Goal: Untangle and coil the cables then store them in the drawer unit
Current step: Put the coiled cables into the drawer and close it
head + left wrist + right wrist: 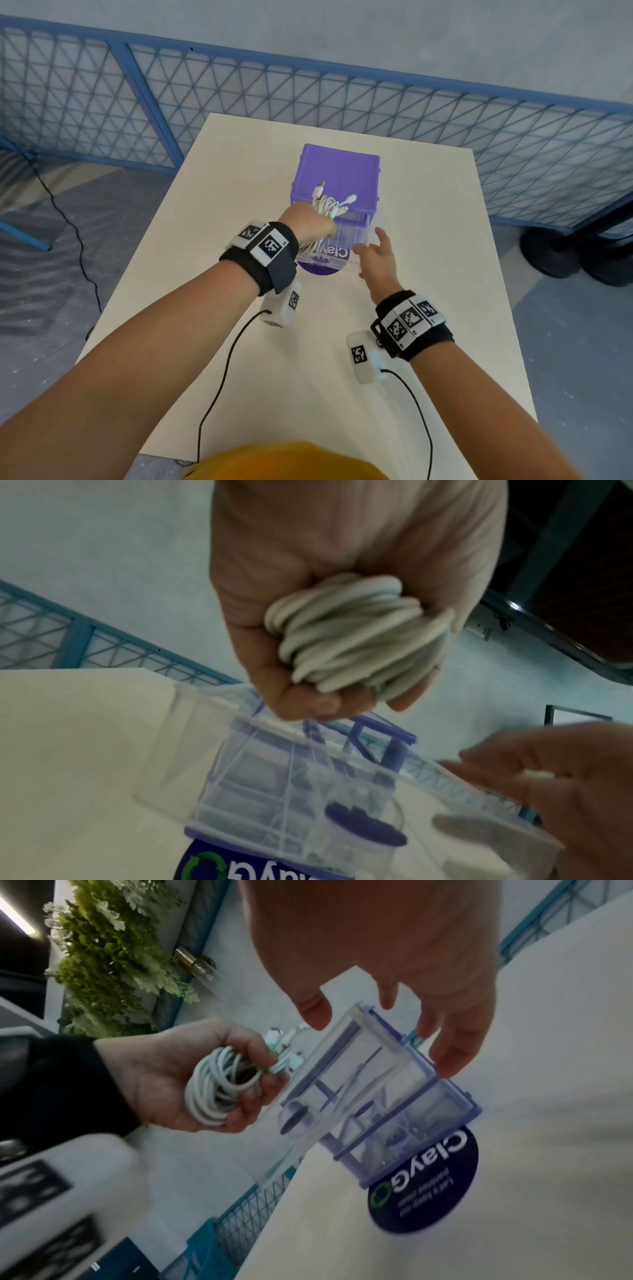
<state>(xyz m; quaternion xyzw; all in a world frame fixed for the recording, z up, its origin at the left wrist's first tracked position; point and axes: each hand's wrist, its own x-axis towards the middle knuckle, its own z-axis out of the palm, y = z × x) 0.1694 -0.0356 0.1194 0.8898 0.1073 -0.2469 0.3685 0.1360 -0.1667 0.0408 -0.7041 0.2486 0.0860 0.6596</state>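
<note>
Left fingers (260,1069) around coiled cables (219,1088), plugs toward drawer unit (337,178); right fingers (371,245) spread, empty.

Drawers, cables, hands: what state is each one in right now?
Cables: white, coiled into a bundle, gripped in the left hand, not yet stored.
Left hand: fingers curled round the coil, beside the pulled-out drawer.
Drawer: clear, pulled out, looks empty.
Drawer unit: purple, upright on the table.
Right hand: fingers spread, holding nothing, at the drawer's front corner; contact unclear.
</note>
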